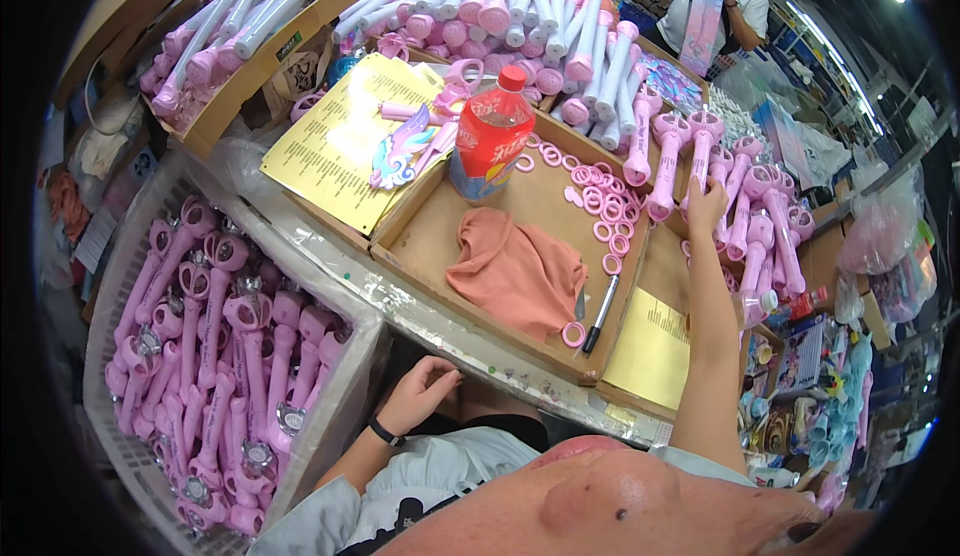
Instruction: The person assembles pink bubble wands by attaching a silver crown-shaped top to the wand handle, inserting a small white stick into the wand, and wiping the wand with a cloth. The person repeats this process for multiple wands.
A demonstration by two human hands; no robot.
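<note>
My right arm stretches to the far right, where my right hand (707,202) closes on the lower end of a pink toy wand handle (705,138). More pink wand handles (765,191) of the same kind lie packed around it. Close to my body, beside the table's near edge, my left hand (422,392) is empty, its fingers loosely extended. In the shallow cardboard tray (420,241) between them are a salmon-coloured cloth (515,271), several pink rings (600,201), a black-and-white marker (601,314) and a red-capped drink bottle (492,136).
A grey plastic crate (115,446) full of pink wand handles stands at the left. White-and-pink sticks (500,16) pile up at the back. Yellow printed sheets (325,161) lie left of the tray. Another person (740,6) holds a long box (703,16) at the far right.
</note>
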